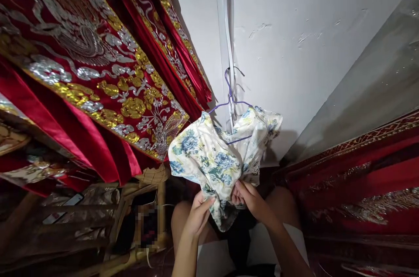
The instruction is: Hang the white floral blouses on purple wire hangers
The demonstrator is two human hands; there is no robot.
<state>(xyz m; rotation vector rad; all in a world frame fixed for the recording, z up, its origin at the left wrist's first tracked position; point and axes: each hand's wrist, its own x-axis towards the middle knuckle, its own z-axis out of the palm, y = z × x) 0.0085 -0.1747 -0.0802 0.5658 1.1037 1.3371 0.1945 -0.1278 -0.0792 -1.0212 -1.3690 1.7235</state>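
A cream garment printed with blue and yellow flowers (212, 154) hangs on a purple wire hanger (231, 102) hooked at the corner of a white wall. My left hand (198, 213) grips the lower hem from the left, fingers closed on the cloth. My right hand (250, 200) pinches the bunched fabric just beside it, fingers pressed together on the same garment. The lower end of the cloth dangles between my hands above my knees.
Red velvet robes with gold and silver embroidery (98, 71) hang close on the left. More red embroidered cloth (360, 181) fills the right side. A bamboo chair (144, 207) stands at lower left. The white wall (294, 50) is straight ahead.
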